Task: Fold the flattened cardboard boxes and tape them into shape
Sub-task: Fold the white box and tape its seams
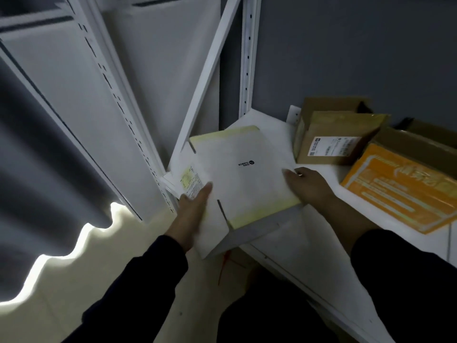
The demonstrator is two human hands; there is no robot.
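Flattened white box (242, 174) between flat-fingered left hand (195, 209) and right hand (309, 184), grip indiscernible; best lifted level by both edges.

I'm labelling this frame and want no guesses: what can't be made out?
Head view:
white flattened box: logo too small.
brown box: label text blurred.
orange box: cut by right edge.
left hand, right hand: grip on the box unclear, motion blur.

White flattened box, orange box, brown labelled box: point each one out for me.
white flattened box (243, 180), head view, on its top panel near the logo.
orange box (400, 194), head view, on its printed top face.
brown labelled box (332, 145), head view, on its shipping label.
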